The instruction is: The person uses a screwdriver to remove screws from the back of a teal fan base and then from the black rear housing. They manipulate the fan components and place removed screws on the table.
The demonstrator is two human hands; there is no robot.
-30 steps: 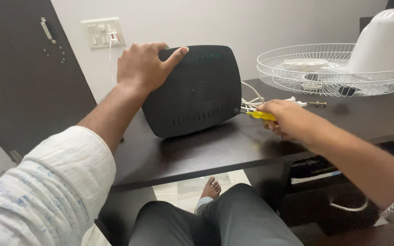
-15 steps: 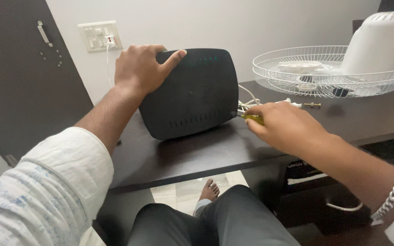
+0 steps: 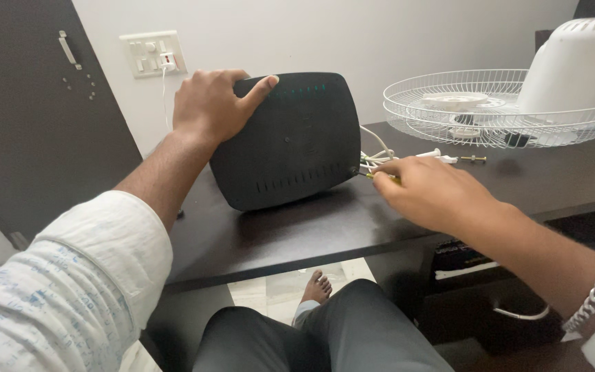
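A black router-like box [image 3: 287, 141] stands tilted on its edge at the middle of the dark bench [image 3: 277, 234], its broad face turned toward the near side. The left hand [image 3: 211, 103] grips the box's upper left corner, fingers curled over the far edge and the thumb laid flat along the top of the face. The right hand [image 3: 428, 193] is at the box's lower right corner, fingers drawn together around a thin yellow-handled tool [image 3: 382, 178], probably a small screwdriver, though most of it is hidden under the fingers; its tip sits at the box's right edge. White cables [image 3: 377, 155] spill out from behind the box just beyond that hand. Farther right on the bench lies a white wire fan guard [image 3: 435, 114] with a white fan housing [image 3: 576, 65] resting on it, and a small bolt [image 3: 473, 159] lies near the guard. On the far wall, left of the box, is a white switch plate [image 3: 151, 53].
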